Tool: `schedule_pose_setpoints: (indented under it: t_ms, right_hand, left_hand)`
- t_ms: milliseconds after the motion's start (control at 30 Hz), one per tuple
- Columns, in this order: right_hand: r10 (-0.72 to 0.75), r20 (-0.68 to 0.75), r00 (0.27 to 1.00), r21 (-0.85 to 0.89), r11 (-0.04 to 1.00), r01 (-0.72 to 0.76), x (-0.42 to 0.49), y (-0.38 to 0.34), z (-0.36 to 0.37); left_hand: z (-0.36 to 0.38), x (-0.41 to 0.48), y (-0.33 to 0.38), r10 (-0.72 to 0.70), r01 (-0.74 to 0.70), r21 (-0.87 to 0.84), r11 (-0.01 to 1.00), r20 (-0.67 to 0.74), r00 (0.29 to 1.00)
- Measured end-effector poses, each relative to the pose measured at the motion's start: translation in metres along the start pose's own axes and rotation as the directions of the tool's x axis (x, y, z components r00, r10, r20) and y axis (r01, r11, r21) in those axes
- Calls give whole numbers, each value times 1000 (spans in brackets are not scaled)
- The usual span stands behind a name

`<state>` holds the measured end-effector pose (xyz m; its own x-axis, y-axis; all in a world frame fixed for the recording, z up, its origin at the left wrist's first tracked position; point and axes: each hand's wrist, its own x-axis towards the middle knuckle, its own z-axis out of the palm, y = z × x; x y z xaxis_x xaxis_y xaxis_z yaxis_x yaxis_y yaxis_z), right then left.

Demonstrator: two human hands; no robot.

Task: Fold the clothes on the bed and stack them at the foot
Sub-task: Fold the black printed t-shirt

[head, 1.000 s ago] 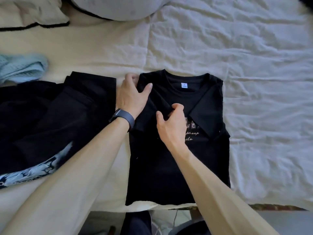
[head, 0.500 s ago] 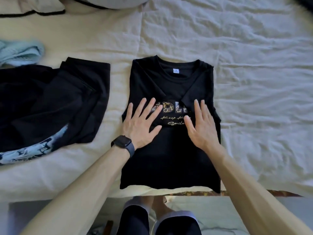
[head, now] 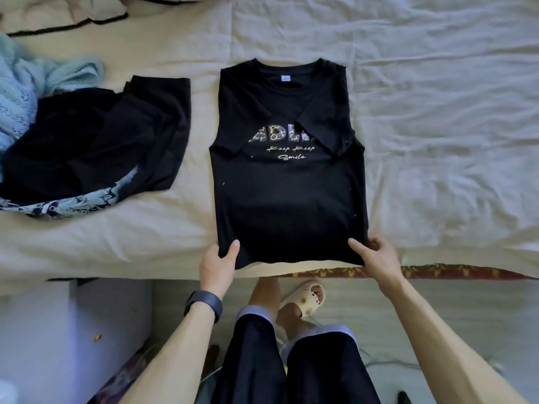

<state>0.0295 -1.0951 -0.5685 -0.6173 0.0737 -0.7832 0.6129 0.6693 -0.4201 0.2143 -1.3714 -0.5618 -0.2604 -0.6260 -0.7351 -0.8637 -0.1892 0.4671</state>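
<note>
Smooth matt black cloth in the T-shirt (head: 288,199), with faintly shiny printed lettering (head: 281,137). Crinkled off-white cloth across the bed sheet (head: 437,112). Fluffy open-knit yarn in the blue knit (head: 23,83). Soft matt fabric in the black garments (head: 102,135). Smooth cream plastic-looking slipper (head: 309,295); matt dark watch strap (head: 204,301).

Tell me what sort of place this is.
Probably a bedroom at home: a bed with a rumpled white sheet, a black T-shirt laid out on it beside a heap of clothes, and a slippered foot.

Cream slipper (head: 309,295), patterned mattress edge (head: 437,272)
</note>
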Motion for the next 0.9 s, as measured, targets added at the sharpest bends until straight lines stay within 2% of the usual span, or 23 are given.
schedule_pose_setpoints:
  t_ms: [100, 167, 367, 467, 633, 800, 900]
  right_hand:
    - [-30, 66, 997, 57, 998, 26, 2, 18, -6]
    - [-41, 50, 998, 153, 988, 33, -2, 25, -10]
    - [-115, -129, 985, 256, 956, 145, -35, 31, -28]
    - [-129, -157, 979, 313, 934, 173, -59, 29, -34]
    - [4, -129, 992, 380, 924, 46, -96, 54, -40]
    - [167, -104, 980, 195, 970, -144, -128, 89, -38]
    - [149, -86, 985, 281, 952, -120, -134, 75, -37]
  left_hand:
    - [-5, -5, -13, -81, 80, -94, 992, 1, 997]
    - [-12, -6, -19, -62, 61, -108, 992, -2, 998]
    - [-41, -29, -19, -6, -1, -110, 994, -63, 998]
    - [-53, -52, -13, 11, -22, -144, 989, -72, 997]
    - [-68, -99, -31, -75, 56, -175, 983, -103, 992]
    - [-67, -136, -59, -155, 150, -102, 983, -39, 987]
    - [-70, -135, -41, -103, 99, -153, 983, -13, 995]
